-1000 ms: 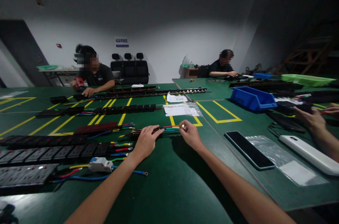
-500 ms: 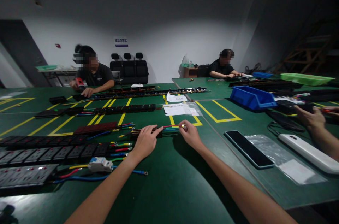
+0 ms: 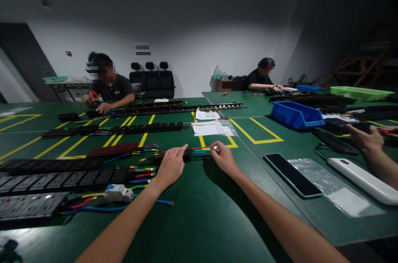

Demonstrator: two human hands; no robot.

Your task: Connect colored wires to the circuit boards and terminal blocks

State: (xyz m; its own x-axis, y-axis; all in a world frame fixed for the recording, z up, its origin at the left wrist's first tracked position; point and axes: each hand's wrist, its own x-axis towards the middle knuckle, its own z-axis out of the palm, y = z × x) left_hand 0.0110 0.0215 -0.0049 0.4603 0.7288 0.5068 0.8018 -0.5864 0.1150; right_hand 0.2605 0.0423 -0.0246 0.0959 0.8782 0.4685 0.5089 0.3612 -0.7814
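My left hand (image 3: 172, 163) lies over a narrow black strip (image 3: 158, 156), its fingers curled across the far side and one finger stretched forward. The part beneath the palm is hidden. Red, yellow and blue-green wires (image 3: 200, 152) run from the strip toward my right hand (image 3: 224, 157). Thumb and forefinger of that hand pinch the wire ends, where a small metal terminal (image 3: 215, 148) shows. Left of my hands lie several black socket strips (image 3: 71, 178) with coloured leads and ring terminals, plus a white-and-blue breaker (image 3: 118, 193). A dark red strip (image 3: 112, 150) lies behind them.
A phone (image 3: 292, 175), plastic bag (image 3: 348, 200) and white power bank (image 3: 362, 180) lie to the right, below a blue bin (image 3: 297, 114). Another person's hand (image 3: 368, 142) works at the right edge. Two people sit across the green table (image 3: 199, 213); paper labels (image 3: 211, 127) lie ahead.
One finger of my left hand has lifted and now points forward. My right hand keeps its pinch on the wires, almost unmoved. The far-right person's hands have shifted slightly.
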